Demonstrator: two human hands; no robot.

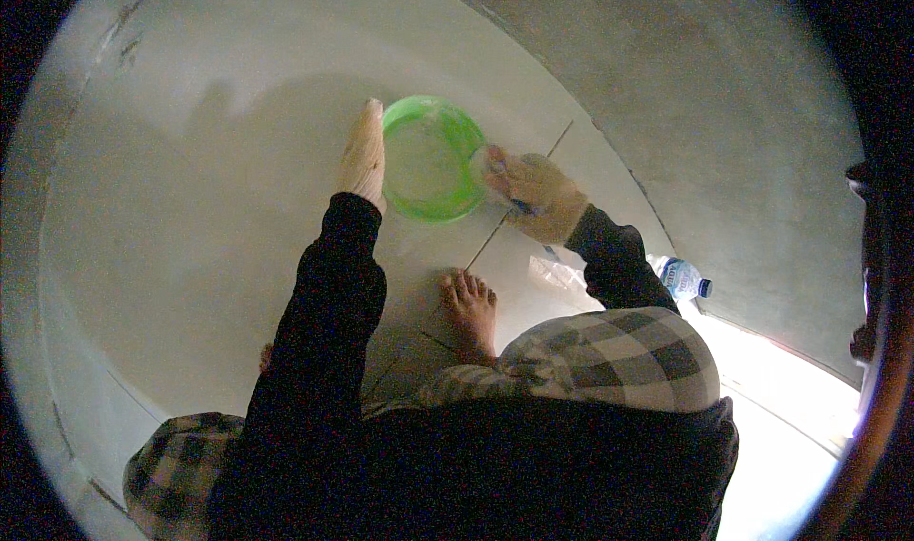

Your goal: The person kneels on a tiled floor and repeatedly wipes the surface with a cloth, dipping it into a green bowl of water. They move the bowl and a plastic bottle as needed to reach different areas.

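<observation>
The left hand (364,156), fingers extended flat and unclenched, borders a round green plastic basin (438,210) positioned between both hands, while the right hand (541,196) bends its fingers at the opposite rim, grasp indeterminable, and a blue-capped, blue-labelled, lettered water bottle (683,279) lies farther right.

One green basin (430,209); two hands (364,156); two black sleeves (328,294); two checked trouser legs (619,351); one bottle (681,278); at least one foot (472,317).

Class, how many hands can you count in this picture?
2: the black-sleeved left hand at the left edge of the round green plastic basin, the black-sleeved right hand at its right edge.
</observation>
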